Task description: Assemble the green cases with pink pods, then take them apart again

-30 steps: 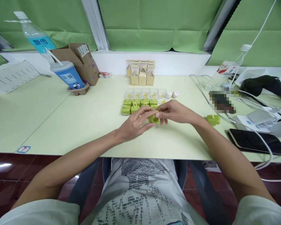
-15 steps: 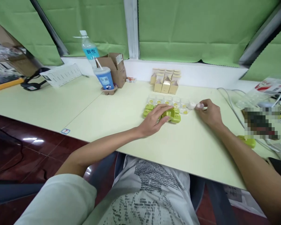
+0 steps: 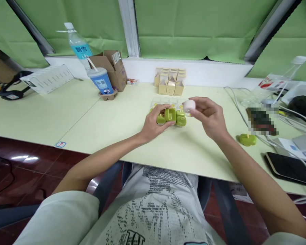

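Note:
My left hand (image 3: 153,123) is closed round a small green open-topped container (image 3: 170,115), its hollow facing up towards me. More green rounded containers (image 3: 181,120) are beside and beneath it on the table. Between the thumb and fingers of my right hand (image 3: 211,117) is a small whitish, rounded piece (image 3: 189,106), held just right of the green container and apart from it. Its exact kind cannot be made out. Behind the green containers lies a clear plastic tray (image 3: 163,100) with yellow spots, partly hidden by my hands.
Small yellowish cardboard boxes (image 3: 170,86) stand against the wall. A blue cup (image 3: 101,82), a water bottle (image 3: 79,47) and a brown carton (image 3: 116,73) are at back left. To the right lie another green piece (image 3: 248,140), cables and a black phone (image 3: 290,168).
My right hand has come left and up from the tray's right end, carrying the whitish piece towards the green container. My left hand still holds the container, now tilted more towards me. The view has shifted.

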Demonstrator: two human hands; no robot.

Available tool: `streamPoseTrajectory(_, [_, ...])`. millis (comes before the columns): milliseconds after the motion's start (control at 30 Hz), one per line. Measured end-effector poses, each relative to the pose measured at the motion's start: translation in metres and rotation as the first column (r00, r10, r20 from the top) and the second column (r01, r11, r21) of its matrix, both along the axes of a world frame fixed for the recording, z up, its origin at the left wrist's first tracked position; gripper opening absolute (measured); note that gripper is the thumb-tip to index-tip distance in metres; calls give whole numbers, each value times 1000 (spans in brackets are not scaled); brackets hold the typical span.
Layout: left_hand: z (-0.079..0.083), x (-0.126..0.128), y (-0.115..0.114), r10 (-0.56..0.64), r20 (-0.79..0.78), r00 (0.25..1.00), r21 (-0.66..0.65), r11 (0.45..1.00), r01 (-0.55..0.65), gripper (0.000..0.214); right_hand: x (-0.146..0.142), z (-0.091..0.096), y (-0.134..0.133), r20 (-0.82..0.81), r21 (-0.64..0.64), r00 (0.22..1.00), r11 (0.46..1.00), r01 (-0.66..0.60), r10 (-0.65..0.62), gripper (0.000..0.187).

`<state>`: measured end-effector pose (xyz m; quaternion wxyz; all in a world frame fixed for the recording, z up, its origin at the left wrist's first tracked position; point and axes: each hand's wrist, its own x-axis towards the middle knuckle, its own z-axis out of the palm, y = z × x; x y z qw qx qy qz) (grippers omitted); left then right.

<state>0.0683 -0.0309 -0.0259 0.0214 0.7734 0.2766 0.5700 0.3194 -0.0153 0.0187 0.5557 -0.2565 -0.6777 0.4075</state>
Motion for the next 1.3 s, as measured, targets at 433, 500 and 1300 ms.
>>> streamPoseTrajectory(433, [6,0,-4,37,-14,999,110,993,-35,56,-3,-12,-4,243,351,962,936,29,-121,29])
streamPoseTrajectory(500, [6,0,-4,23,-36,999,109,994,-19,57,-3,-11,-6,295,414,943,910,21,-156,26])
streamPoseTrajectory(1300, [3,-1,-1,1,-28,1000,134,991,3,57,-10,-22,-10,271,527,937,848,49,-222,28])
